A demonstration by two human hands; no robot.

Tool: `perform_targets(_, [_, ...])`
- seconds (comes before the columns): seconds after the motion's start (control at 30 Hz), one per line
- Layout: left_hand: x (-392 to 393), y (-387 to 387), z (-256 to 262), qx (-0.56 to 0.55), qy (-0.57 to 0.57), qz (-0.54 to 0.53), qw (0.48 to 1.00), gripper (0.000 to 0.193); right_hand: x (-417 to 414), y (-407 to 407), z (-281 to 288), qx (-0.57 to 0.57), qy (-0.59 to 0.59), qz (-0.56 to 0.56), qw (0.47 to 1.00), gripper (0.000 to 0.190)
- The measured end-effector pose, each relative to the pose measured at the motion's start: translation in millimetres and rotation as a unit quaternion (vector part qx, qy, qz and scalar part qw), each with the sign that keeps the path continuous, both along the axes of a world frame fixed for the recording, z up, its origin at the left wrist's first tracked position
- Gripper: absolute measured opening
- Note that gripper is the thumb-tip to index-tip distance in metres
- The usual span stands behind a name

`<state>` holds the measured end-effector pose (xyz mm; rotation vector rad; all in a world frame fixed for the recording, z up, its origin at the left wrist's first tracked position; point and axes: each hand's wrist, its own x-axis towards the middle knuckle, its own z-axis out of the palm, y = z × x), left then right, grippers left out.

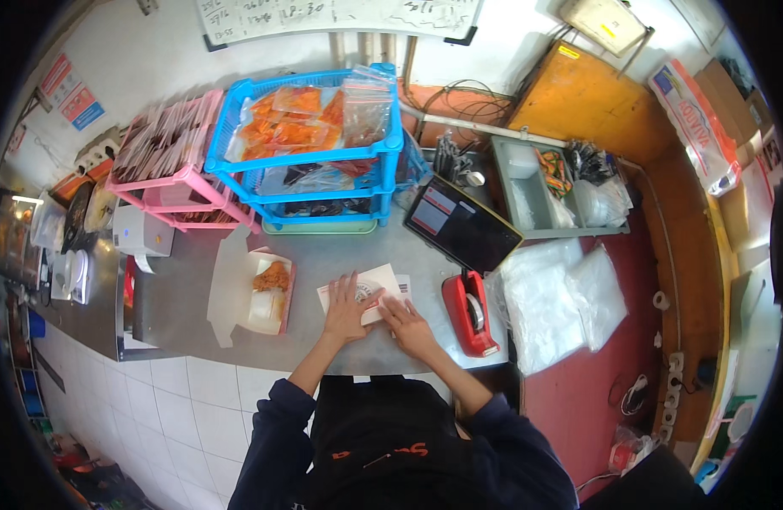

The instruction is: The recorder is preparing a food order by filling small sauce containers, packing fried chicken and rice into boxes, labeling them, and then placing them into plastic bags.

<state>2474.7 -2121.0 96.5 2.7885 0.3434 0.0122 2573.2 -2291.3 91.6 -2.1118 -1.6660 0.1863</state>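
A closed cardboard food box [383,278], white with printing on its lid, lies on the steel counter in front of me. My left hand [348,309] holds it from the left, fingers spread across the lid and thumb stretched toward the right. At its near right corner, my right hand [406,324] holds the box, with the fingers bent over the edge. A white paper slip [403,285] bearing print shows partly from behind the box. Further left stands an open cardboard box [291,294] containing a piece of fried chicken [271,276] and a pale wrapped item [268,308].
A red tape dispenser [461,315] stands right of my hands, below a tilted tablet [462,223]. Clear plastic bags [544,306] lie farther right. Behind are a blue rack [302,157] of sauce packets, a pink rack [203,185], a grey divided tray [512,191] and a small printer [139,231].
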Motion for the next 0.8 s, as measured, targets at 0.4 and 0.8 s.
perform_targets(0.4, [-18.9, -13.0, 30.2, -0.051, -0.095, -0.004, 0.994, 0.071, -54.0, -33.5, -6.8, 0.048, 0.291, -0.144, 0.945, 0.019])
perform_targets(0.8, [-256.2, 262.6, 63.1, -0.159, -0.506, 0.479, 0.699, 0.022, -164.6, 126.6, 51.3, -0.161, 0.493, 0.109, 0.848, 0.022])
